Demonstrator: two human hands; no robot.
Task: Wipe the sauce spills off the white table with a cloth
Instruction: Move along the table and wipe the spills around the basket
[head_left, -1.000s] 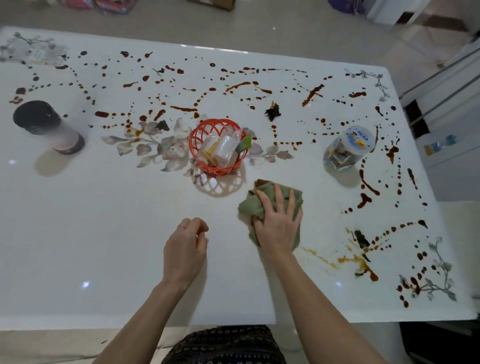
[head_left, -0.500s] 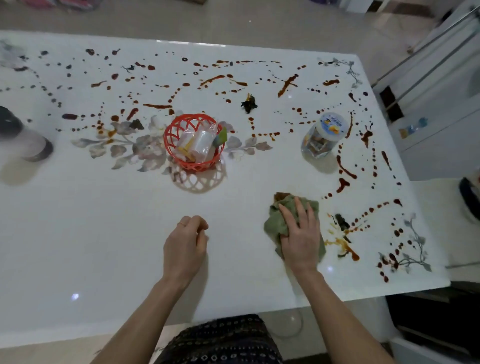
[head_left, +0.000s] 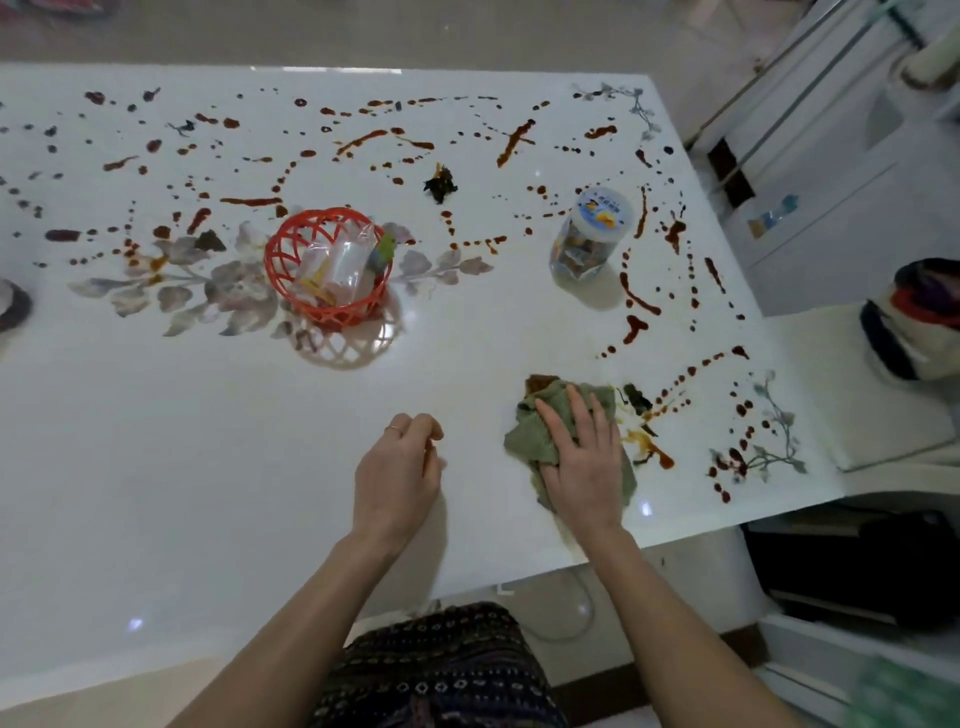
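Observation:
A crumpled green cloth (head_left: 537, 436) lies on the white table (head_left: 208, 467) near its front right part. My right hand (head_left: 582, 462) presses flat on the cloth with straight fingers. Just right of the cloth is a smeared orange-brown sauce patch (head_left: 649, 441) with dark bits. Red-brown sauce spills (head_left: 636, 301) dot the far half and the right side of the table. My left hand (head_left: 397, 475) rests on the bare table left of the cloth, fingers loosely curled, holding nothing.
An orange plastic basket (head_left: 283, 260) with small packets stands mid-table. A clear jar with a white lid (head_left: 587, 234) stands to the right. A dark clump (head_left: 440, 184) lies farther back. The table's right edge meets a white bench (head_left: 857, 395) bearing a bundle.
My right hand has slid the cloth rightward toward the smeared sauce near the front right corner. My left hand has stayed put. The camera view has swung to the right.

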